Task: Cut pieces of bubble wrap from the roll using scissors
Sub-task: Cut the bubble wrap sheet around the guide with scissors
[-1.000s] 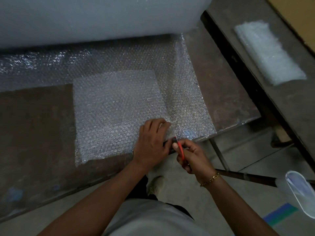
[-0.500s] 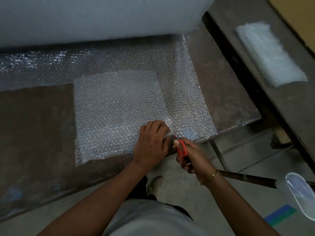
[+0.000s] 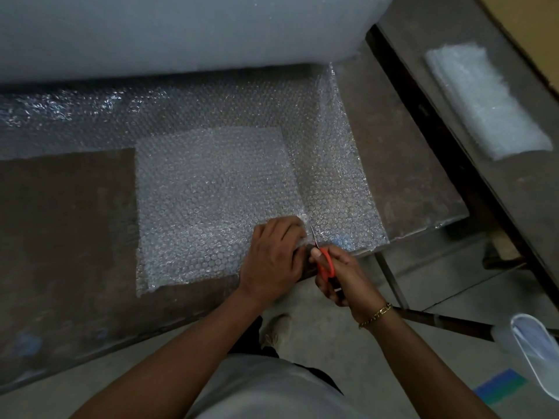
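A big roll of bubble wrap [image 3: 181, 28] lies across the back of the dark table [image 3: 60, 225]. Its unrolled sheet [image 3: 332, 164] reaches the front edge, with a doubled square layer [image 3: 211, 201] on top. My left hand [image 3: 273, 258] rests on the sheet's front edge, fingers curled over the wrap beside the cut line. My right hand [image 3: 338, 276] grips red-handled scissors [image 3: 325, 264] at the table edge. The thin blades [image 3: 313, 235] point away from me into the sheet, right next to my left fingers.
A folded stack of cut bubble wrap [image 3: 487, 101] lies on a second table [image 3: 514, 182] to the right. A clear plastic container [image 3: 535, 352] is at the lower right, above a metal bar [image 3: 447, 322]. Concrete floor and my shoe [image 3: 275, 331] are below.
The scissors have advanced a little into the sheet from the front edge, and their red handles show more. My left hand stays on the wrap beside the cut.
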`<state>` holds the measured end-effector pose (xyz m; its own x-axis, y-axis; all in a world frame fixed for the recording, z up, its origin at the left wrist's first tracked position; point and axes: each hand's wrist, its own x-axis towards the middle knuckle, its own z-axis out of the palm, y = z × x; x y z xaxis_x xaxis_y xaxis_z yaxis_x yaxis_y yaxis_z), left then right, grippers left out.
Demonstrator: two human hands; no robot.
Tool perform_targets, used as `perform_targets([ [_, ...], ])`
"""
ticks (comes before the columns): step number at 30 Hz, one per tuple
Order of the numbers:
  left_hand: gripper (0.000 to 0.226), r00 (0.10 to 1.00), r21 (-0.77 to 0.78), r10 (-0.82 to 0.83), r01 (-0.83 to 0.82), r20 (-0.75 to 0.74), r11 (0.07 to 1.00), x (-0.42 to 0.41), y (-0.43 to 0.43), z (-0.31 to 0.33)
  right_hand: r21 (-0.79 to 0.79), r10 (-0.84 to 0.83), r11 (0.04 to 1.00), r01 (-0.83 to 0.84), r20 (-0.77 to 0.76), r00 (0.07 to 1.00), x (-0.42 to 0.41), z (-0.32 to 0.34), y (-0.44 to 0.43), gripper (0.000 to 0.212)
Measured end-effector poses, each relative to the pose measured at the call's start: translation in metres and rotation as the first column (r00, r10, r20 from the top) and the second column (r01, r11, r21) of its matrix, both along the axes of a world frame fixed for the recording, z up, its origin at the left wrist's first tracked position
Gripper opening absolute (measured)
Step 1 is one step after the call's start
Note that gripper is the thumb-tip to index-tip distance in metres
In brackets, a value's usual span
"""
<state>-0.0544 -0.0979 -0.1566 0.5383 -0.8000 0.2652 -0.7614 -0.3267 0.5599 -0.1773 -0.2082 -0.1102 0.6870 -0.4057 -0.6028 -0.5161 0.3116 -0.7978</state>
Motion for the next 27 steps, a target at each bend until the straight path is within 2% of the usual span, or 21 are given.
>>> perform_targets([
  [6, 0.028, 1.0, 0.017, -0.005, 0.005, -0.002, 1.0, 0.0008, 0.0004, -0.0016, -0.001, 0.003, 1.0, -0.003, 0.02, 1.0, -0.0005, 0.0001, -0.0001, 0.047],
  [14, 0.028, 1.0, 0.034, 0.001, -0.001, -0.005, 0.999, 0.001, -0.0002, -0.0009, -0.006, 0.023, 1.0, -0.023, 0.025, 0.999, -0.0021, -0.0015, -0.0005, 0.031],
  [21, 0.026, 1.0, 0.021, 0.006, -0.006, 0.004, 1.0, 0.0004, 0.0003, -0.0016, -0.012, 0.023, 1.0, -0.023, 0.037, 0.999, -0.0025, 0.0002, -0.0008, 0.03],
  [27, 0.029, 1.0, 0.029, 0.005, -0.004, -0.008, 1.0, 0.0009, 0.0001, -0.002, 0.026, 0.009, 1.0, -0.01, 0.039, 0.999, 0.0033, 0.0047, -0.0035, 0.046],
])
